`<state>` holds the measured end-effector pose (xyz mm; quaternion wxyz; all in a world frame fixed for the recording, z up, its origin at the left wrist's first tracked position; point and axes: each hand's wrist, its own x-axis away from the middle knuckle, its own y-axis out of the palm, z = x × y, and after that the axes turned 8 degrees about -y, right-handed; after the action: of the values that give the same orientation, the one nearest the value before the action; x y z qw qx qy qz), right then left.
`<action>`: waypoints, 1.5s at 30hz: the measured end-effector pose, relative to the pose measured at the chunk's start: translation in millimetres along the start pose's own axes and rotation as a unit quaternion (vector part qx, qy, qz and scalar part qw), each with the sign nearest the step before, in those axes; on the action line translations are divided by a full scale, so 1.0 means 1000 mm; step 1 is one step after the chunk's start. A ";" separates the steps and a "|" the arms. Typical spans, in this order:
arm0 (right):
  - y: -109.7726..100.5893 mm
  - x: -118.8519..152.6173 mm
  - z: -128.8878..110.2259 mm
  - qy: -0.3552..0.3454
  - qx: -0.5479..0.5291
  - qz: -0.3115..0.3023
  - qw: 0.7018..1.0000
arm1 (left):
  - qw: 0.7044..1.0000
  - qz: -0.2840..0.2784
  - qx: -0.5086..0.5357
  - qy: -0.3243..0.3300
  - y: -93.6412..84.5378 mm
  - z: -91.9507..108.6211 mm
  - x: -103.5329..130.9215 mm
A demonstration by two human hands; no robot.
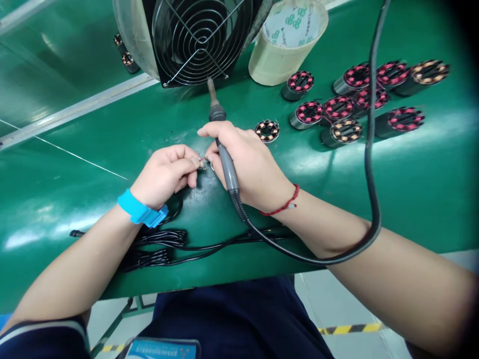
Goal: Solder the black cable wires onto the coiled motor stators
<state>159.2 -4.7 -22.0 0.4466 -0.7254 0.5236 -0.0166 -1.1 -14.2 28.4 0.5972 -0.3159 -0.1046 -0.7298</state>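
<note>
Your soldering iron (228,167) has a slim grey handle, a dark ribbed collar and a dull metal tip; it lies across your right hand (247,162), in front of the fan (202,42), tip pointing up at the fan's grille. A small reddish wire end (201,159) sits further out in front of the fan, too tiny to make out fully.

Your left hand (170,169) is nearly closed, pinching that wire end between thumb and forefinger. Your right hand curls around the iron, its fingertips gathered just beside the left ones; you cannot tell from here whether they touch the wire.

The fan wears concentric black wire rings under a metal cross. Right of it stands a yellowish, glossy tape roll (271,62) with a printed core, and beyond that, cylindrical motor cores (339,107) wound in red or copper. Smooth black cables (160,239) lie coiled well in front of the fan, on the shiny green table (63,199).
</note>
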 end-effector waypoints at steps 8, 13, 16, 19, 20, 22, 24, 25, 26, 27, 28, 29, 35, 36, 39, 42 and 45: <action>-0.044 0.009 -0.018 0.022 -0.031 0.053 0.998 | 0.968 0.088 -0.213 0.103 0.004 -0.013 0.001; -0.061 0.025 -0.029 0.016 -0.037 0.103 0.994 | 0.954 0.110 -0.257 0.110 0.004 -0.012 0.002; -0.049 0.036 -0.022 0.027 -0.080 0.147 0.985 | 0.961 0.090 -0.244 0.094 0.004 -0.011 0.001; -0.038 0.044 -0.017 0.035 -0.095 0.176 0.979 | 0.972 0.069 -0.210 0.074 0.003 -0.010 0.001; -0.037 0.045 -0.016 0.033 -0.094 0.176 0.979 | 0.974 0.067 -0.203 0.071 0.003 -0.010 0.001; -0.037 0.047 -0.015 0.023 -0.095 0.171 0.980 | 0.975 0.066 -0.200 0.070 0.004 -0.010 0.001; -0.039 0.047 -0.015 0.020 -0.101 0.160 0.982 | 0.975 0.064 -0.201 0.071 0.004 -0.010 0.001; -0.040 0.047 -0.016 0.018 -0.102 0.157 0.982 | 0.975 0.061 -0.202 0.071 0.004 -0.010 0.001; -0.041 0.047 -0.016 0.017 -0.101 0.156 0.982 | 0.975 0.060 -0.202 0.071 0.004 -0.010 0.001; -0.041 0.047 -0.016 0.013 -0.098 0.157 0.983 | 0.975 0.059 -0.201 0.072 0.004 -0.010 0.001; -0.042 0.047 -0.016 0.009 -0.097 0.158 0.983 | 0.975 0.058 -0.200 0.072 0.004 -0.010 0.001; -0.042 0.046 -0.016 0.004 -0.096 0.160 0.982 | 0.976 0.057 -0.199 0.072 0.004 -0.010 0.001; -0.041 0.047 -0.015 0.001 -0.097 0.158 0.983 | 0.977 0.052 -0.192 0.077 0.003 -0.012 0.002; -0.041 0.047 -0.015 0.004 -0.100 0.162 0.982 | 0.977 0.052 -0.193 0.078 0.003 -0.012 0.002; -0.040 0.048 -0.015 0.020 -0.107 0.178 0.978 | 0.976 0.051 -0.194 0.080 0.004 -0.012 0.002; -0.040 0.049 -0.016 0.030 -0.112 0.182 0.976 | 0.977 0.051 -0.192 0.082 0.004 -0.012 0.001; -0.041 0.050 -0.017 0.044 -0.109 0.171 0.978 | 0.976 0.052 -0.192 0.086 0.004 -0.013 0.001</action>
<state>204.1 -52.1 -6.4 0.3376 -0.6679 0.6578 0.0853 -1.5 -23.2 18.3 0.5696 -0.3653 0.1058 -0.7286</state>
